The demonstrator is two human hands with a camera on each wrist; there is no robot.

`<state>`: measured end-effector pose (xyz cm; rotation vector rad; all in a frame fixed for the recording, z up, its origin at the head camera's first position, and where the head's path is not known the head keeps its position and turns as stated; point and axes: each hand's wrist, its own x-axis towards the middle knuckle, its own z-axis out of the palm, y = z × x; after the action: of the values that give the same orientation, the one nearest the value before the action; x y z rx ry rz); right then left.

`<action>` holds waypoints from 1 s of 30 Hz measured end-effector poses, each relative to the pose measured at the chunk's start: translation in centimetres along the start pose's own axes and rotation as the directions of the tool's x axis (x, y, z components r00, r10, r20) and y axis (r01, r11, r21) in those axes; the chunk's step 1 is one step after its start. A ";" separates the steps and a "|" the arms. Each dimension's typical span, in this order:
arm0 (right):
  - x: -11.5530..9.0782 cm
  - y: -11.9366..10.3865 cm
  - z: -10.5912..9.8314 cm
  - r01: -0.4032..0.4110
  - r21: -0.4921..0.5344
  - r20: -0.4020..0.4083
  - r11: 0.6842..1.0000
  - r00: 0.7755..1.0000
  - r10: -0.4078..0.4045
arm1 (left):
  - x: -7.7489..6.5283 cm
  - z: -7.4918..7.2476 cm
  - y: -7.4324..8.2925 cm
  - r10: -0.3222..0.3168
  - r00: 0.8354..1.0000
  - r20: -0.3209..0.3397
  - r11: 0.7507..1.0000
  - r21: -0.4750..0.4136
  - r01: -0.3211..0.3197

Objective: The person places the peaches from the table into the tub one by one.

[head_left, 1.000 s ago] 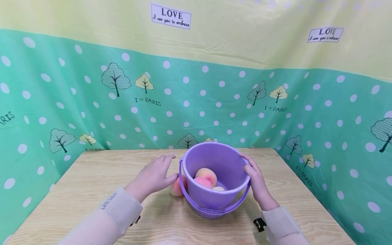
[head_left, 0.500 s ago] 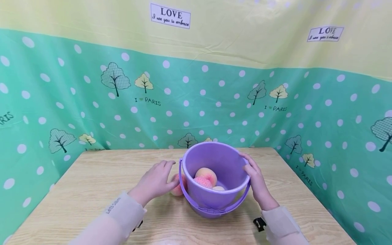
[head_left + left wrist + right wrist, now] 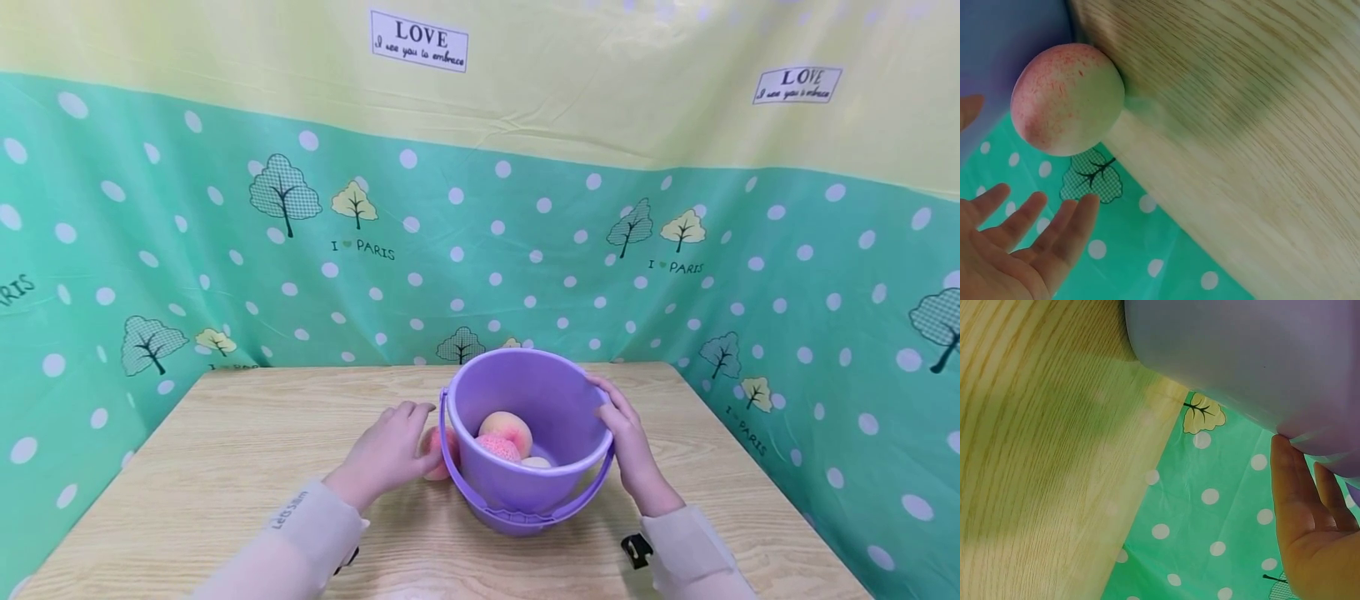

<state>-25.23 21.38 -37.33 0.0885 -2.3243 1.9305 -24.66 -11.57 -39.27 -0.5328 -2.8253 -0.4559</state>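
Note:
A purple bucket (image 3: 525, 492) stands tilted on the table, its mouth facing me and its handle hanging down in front. Inside lie a peach (image 3: 510, 427), a pinker textured fruit (image 3: 498, 447) and a pale round thing (image 3: 536, 462), mostly hidden by the rim. Another peach (image 3: 1067, 100) rests on the table against the bucket's left side. My left hand (image 3: 390, 450) is beside that peach, fingers spread and apart from it in the left wrist view. My right hand (image 3: 628, 442) holds the bucket's right rim, thumb over the edge and fingers along the outer wall (image 3: 1241, 356).
The wooden table (image 3: 247, 442) extends to both sides of the bucket. Behind and beside it hangs a green and yellow curtain (image 3: 420, 275) with dots and trees. A black strap piece (image 3: 637, 551) shows below the right sleeve.
My left hand has moved right and slightly down, closer to the peach outside the bucket. My right hand and the bucket have stayed in place.

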 end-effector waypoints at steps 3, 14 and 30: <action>0.0 0.0 0.0 -0.001 0.000 0.000 1.000 1.000 0.001 | 0.1 0.2 0.1 -0.011 1.000 0.013 1.000 -0.004 0.011; 0.0 0.0 0.0 -0.001 -0.001 -0.004 1.000 1.000 0.001 | 0.4 1.0 0.3 -0.064 0.996 0.069 0.998 -0.024 0.065; 0.0 0.0 0.0 0.002 -0.005 0.002 1.000 1.000 -0.002 | 0.6 1.6 0.3 -0.066 0.995 0.072 0.996 -0.051 0.070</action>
<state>-25.19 21.38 -37.32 0.0921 -2.3294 1.9249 -25.33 -10.55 -40.47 -0.4731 -2.9136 -0.5377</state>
